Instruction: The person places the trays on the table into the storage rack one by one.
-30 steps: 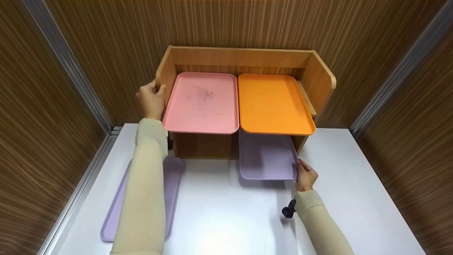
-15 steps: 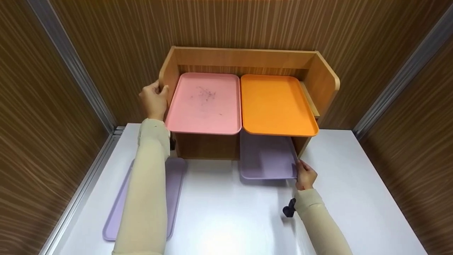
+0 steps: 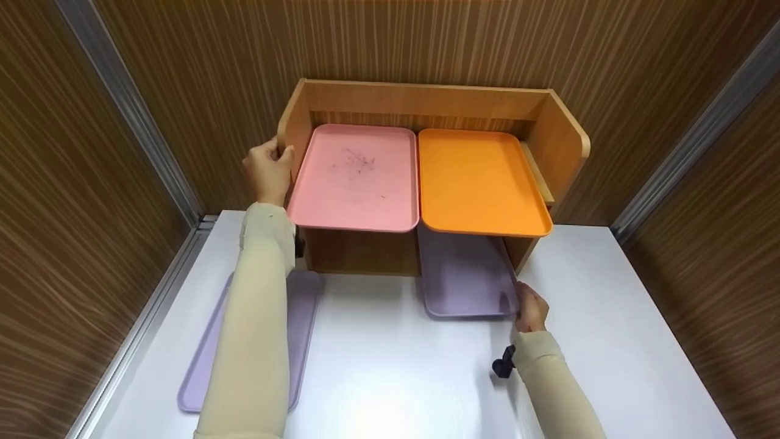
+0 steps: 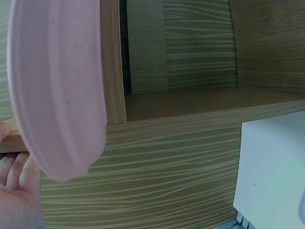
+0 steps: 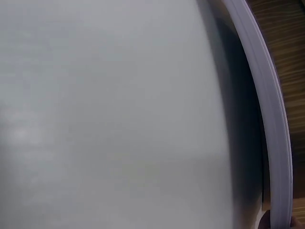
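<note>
A wooden shelf (image 3: 426, 91) stands against the back wall, with a pink tray (image 3: 356, 183) on its upper left and an orange tray (image 3: 484, 183) on its upper right. My left hand (image 3: 268, 174) grips the shelf's left side panel; in the left wrist view, its thumb and fingers (image 4: 29, 179) lie on either side of the board edge. Below the orange tray, a purple tray (image 3: 469, 280) sticks out of the lower right compartment, its back end hidden. My right hand (image 3: 532, 308) pinches that tray near its front right corner. In the right wrist view the tray's rim (image 5: 271, 95) shows, the hand barely.
A second purple tray (image 3: 301, 323) lies on the white table (image 3: 390, 366) at the left, partly covered by my left sleeve (image 3: 253, 341). Wood-patterned walls (image 3: 707, 256) enclose the table at the back and both sides. The lower left compartment (image 3: 362, 251) shows bare wood.
The purple tray in my right hand has come slightly forward out of the shelf. My left hand stays on the side panel. The whole head view has shifted a little.
</note>
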A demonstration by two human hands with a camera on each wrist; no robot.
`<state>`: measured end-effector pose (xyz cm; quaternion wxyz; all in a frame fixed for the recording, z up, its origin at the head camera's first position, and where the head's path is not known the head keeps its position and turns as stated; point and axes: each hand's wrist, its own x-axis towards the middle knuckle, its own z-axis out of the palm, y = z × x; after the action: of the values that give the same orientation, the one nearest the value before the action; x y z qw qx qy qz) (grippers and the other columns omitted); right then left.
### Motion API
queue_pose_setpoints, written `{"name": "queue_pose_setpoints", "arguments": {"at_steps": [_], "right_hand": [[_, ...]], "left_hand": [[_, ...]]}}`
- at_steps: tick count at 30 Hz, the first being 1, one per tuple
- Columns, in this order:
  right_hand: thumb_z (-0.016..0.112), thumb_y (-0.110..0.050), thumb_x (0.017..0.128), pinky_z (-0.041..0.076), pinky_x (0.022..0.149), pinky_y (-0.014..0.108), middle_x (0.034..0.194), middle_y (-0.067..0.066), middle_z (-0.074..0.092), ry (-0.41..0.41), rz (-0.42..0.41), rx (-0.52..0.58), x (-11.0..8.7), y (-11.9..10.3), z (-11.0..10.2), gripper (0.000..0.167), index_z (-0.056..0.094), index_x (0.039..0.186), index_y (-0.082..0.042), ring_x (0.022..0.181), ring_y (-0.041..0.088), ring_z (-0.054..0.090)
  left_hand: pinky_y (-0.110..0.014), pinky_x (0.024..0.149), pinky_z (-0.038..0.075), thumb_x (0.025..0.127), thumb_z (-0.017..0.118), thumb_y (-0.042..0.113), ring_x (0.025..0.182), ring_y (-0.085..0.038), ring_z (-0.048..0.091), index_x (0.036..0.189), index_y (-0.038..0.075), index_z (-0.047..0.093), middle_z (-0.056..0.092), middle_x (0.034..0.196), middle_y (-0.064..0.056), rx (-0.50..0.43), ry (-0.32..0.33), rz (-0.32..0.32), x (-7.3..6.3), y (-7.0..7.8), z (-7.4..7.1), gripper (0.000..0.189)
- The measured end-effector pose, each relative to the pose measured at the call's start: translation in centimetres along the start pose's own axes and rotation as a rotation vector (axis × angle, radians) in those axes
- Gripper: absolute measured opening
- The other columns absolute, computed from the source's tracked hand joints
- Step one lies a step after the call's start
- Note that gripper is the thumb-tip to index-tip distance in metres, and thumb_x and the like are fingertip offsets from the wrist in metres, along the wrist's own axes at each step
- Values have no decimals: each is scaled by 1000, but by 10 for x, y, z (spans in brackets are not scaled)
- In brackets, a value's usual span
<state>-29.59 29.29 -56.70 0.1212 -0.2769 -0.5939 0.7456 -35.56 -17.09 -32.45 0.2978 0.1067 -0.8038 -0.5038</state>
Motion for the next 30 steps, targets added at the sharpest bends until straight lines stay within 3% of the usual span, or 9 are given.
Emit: {"name": "queue_pose_setpoints", "arguments": {"at_steps": [4,8,10,14,18,21,24,27,30], "right_hand": [[51,-16,95,35,103,32,120,11,55,-22,43,42,3,-1,-6,40,51,130,4,117,23,43],[55,-14,92,36,99,31,91,-2,61,-12,88,67,5,-7,-9,16,63,102,-5,110,22,45],[55,-15,92,32,103,33,91,-3,58,-36,106,63,5,-12,-10,19,62,106,-4,116,24,43],[53,-18,93,24,110,34,109,-2,52,-71,103,28,5,-27,-9,41,49,131,-2,130,21,34],[53,-19,94,27,109,35,115,1,53,-98,14,-18,10,-46,-5,50,41,138,3,131,23,34],[50,-19,96,25,110,35,125,8,51,-152,-76,-57,12,-66,-3,53,36,140,7,133,25,33],[48,-19,98,25,111,34,132,11,47,-205,-162,-107,13,-93,-4,52,34,141,7,132,25,34],[50,-20,97,30,108,32,121,5,54,-215,-219,-123,14,-125,-5,42,47,133,2,124,21,42],[53,-19,96,43,95,24,101,-7,61,-235,-248,-49,14,-158,-6,31,53,123,-2,106,13,53]], "left_hand": [[-33,83,49,90,64,18,91,-18,62,112,8,70,69,106,-10,0,1,5,-1,0,2,25],[-32,81,49,90,65,17,88,-17,61,111,7,70,69,105,-11,-16,7,4,0,-1,3,24],[-32,81,49,90,65,17,88,-17,60,110,6,70,69,105,-11,-21,6,4,1,-2,3,24],[-31,81,49,89,65,18,89,-17,60,112,6,70,69,106,-12,-25,-6,14,3,-4,0,26],[-30,83,50,88,68,21,94,-17,63,115,6,68,69,108,-11,-21,-31,66,6,-12,-8,31],[-31,86,50,87,69,23,101,-19,64,118,6,66,67,113,-12,-16,-51,118,4,-26,-18,36],[-33,89,48,86,69,24,105,-23,63,121,6,64,64,118,-13,14,-72,123,-6,-48,-29,39],[-37,90,48,86,69,22,104,-28,63,122,5,63,63,118,-16,67,-98,115,-20,-74,-43,41],[-39,89,48,87,68,19,103,-31,63,124,2,60,63,117,-17,109,-165,104,-36,-100,-58,42]]}}
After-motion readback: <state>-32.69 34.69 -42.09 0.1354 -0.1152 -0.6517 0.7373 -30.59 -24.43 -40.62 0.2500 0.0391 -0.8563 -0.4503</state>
